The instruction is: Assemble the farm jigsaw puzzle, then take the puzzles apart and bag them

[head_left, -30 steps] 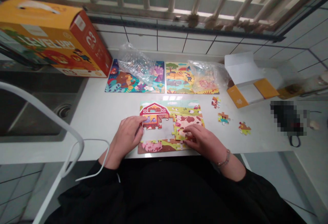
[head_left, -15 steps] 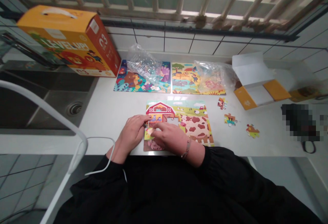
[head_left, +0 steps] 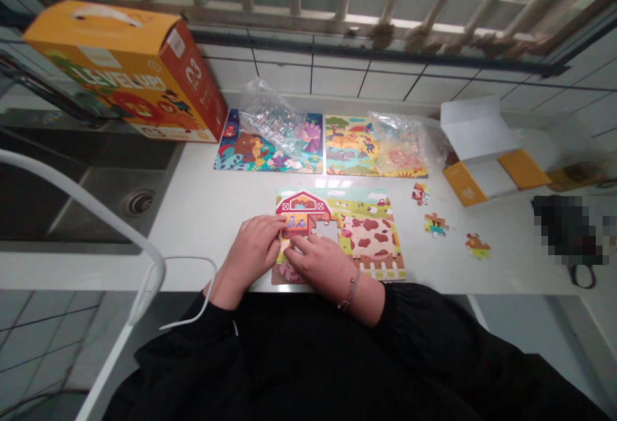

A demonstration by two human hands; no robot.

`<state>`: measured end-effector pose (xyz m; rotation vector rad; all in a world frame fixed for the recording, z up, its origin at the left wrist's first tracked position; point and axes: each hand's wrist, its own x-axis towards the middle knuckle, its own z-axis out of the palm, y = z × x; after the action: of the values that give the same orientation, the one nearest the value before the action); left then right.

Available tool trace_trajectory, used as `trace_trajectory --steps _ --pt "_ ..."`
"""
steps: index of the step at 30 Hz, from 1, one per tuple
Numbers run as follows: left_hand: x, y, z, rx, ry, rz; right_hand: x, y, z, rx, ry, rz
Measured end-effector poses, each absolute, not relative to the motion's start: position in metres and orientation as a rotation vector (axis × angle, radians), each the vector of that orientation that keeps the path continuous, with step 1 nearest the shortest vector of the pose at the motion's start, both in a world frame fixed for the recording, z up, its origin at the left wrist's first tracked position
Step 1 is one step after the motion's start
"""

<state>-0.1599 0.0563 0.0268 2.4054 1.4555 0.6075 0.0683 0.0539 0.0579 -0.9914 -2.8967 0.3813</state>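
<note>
Both my hands were on the farm puzzle (head_left: 359,231), which lay flat at the counter's (head_left: 202,209) front edge, abt mid-way along. My left hand (head_left: 253,250) lay palm down on the puzzle's left side, fingertips w/ the red barn just beyond them. My right hand (head_left: 321,263) sat just beside it, fingers bent and pressing down on the lower-left part; couldn't tell if a piece was pinched under them. A small gap showed in the puzzle right by the barn, just beyond my right fingers. Three loose pieces (head_left: 436,223) lay apart to the right, btwn the puzzle and the open small box (head_left: 486,164). Two finished puzzles (head_left: 318,148) lay along the back edge w/ clear plastic bags (head_left: 270,119) on them. Big orange box (head_left: 130,71) stood at the back left corner, by the sink (head_left: 81,202).
</note>
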Motion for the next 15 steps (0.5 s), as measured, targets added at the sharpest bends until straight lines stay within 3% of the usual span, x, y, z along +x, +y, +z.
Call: trace_trajectory --steps 10,15 --pt "-0.158 0.057 0.027 2.469 1.481 0.534 0.083 0.061 0.062 -1.066 -2.81 0.366" --pt "-0.16 0.058 0.025 2.481 1.462 0.551 0.159 0.103 0.066 -1.521 -2.446 0.287"
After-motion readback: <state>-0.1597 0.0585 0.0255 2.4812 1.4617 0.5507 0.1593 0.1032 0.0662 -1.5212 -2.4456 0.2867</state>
